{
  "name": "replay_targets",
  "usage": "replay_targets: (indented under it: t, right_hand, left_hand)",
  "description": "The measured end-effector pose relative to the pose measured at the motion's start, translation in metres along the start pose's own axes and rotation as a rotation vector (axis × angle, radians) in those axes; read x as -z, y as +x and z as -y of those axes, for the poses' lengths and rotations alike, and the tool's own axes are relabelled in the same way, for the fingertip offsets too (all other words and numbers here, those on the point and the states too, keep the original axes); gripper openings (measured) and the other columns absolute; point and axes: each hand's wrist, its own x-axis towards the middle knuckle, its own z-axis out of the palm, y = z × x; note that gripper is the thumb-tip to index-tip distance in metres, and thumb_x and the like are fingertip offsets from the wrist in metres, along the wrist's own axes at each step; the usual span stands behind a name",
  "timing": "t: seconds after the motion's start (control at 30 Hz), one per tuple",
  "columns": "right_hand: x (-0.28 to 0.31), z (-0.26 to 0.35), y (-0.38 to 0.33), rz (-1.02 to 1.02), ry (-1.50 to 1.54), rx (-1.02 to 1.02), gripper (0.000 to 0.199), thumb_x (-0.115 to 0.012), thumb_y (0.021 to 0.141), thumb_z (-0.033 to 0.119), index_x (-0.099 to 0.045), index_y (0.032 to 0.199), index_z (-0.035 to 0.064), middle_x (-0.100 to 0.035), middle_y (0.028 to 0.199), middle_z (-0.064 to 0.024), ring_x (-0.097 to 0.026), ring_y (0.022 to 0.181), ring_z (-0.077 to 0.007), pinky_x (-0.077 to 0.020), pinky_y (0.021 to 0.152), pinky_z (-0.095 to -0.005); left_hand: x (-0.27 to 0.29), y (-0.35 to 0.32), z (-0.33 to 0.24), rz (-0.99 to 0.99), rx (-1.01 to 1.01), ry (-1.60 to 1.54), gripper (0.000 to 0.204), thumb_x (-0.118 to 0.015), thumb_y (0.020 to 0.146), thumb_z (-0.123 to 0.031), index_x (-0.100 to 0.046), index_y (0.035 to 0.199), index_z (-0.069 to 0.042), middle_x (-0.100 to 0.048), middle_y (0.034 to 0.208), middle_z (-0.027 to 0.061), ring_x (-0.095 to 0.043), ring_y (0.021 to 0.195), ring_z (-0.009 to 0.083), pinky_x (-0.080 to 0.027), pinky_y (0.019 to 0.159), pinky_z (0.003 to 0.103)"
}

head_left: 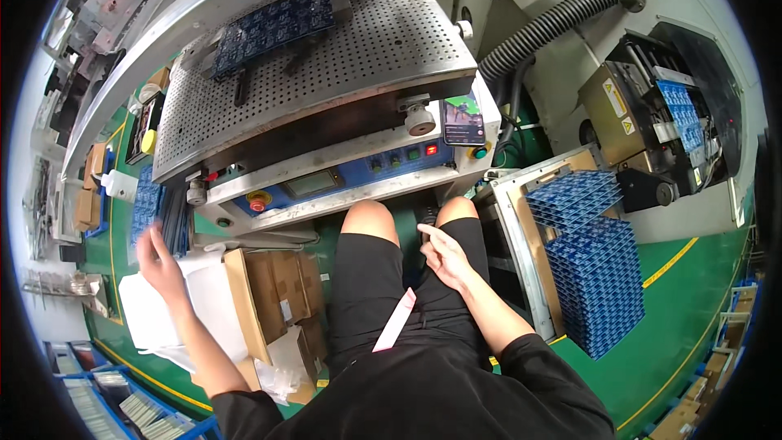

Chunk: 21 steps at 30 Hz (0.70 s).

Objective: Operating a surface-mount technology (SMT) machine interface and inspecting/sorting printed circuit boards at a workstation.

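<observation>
White sheet stack (208, 297): in open carton (273, 297) at person's left; judged light, floppy, best lifted by an edge. Left hand (159, 261) hovers above, grip released; right hand (444, 257) on thigh, loose

Bright, even overhead light, soft shadows, strong fisheye bending and dark corners; the rim slightly blurred.

Perforated platen (326, 73): matt bare metal, evenly drilled. Circuit panel (273, 24) at its far-left corner: glossy blue laminate. Ribbed hose (554, 24): matt black plastic. Open carton (273, 297): rough brown cardboard, beside white plastic bags (208, 310), smooth, near the left hand (159, 265). Stacked blue trays (595, 285): moulded plastic, slight sheen. Floor (676, 342): glossy green coating.
</observation>
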Motion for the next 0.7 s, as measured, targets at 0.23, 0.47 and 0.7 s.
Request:
replay_targets:
  t: [0.23, 0.47, 0.7]
  right_hand:
    - [-0.065, -0.004, 0.017, -0.711, -0.320, 0.005, 0.039, -0.054, 0.101, 0.021, -0.050, 0.138, 0.0065, -0.064, 0.123, -0.0092, -0.062, 0.104, -0.0155, -0.0495, 0.088, -0.0287]
    - [-0.066, -0.010, -0.002, -0.600, -0.399, -0.066, 0.037, -0.056, 0.100, 0.018, -0.052, 0.136, 0.0082, -0.064, 0.121, -0.0073, -0.061, 0.103, -0.0135, -0.0486, 0.090, -0.0283]
    - [-0.064, -0.008, 0.004, -0.578, -0.436, -0.117, 0.036, -0.054, 0.101, 0.018, -0.053, 0.135, 0.0086, -0.064, 0.117, -0.0055, -0.061, 0.102, -0.0128, -0.0486, 0.090, -0.0276]
  left_hand:
    - [-0.014, 0.015, 0.077, 0.066, -0.285, 0.814, 0.039, -0.052, 0.101, -0.023, -0.055, 0.132, 0.000, -0.059, 0.132, 0.0208, -0.056, 0.121, 0.0373, -0.044, 0.103, 0.042]
    - [0.007, 0.004, 0.050, 0.232, -0.134, 0.775, 0.035, -0.055, 0.098, -0.017, -0.059, 0.130, -0.004, -0.063, 0.127, 0.0171, -0.060, 0.116, 0.0326, -0.047, 0.098, 0.039]
    - [0.039, -0.004, 0.045, 0.305, -0.128, 0.729, 0.030, -0.053, 0.099, -0.017, -0.064, 0.123, -0.004, -0.066, 0.123, 0.0144, -0.063, 0.112, 0.0302, -0.050, 0.094, 0.038]
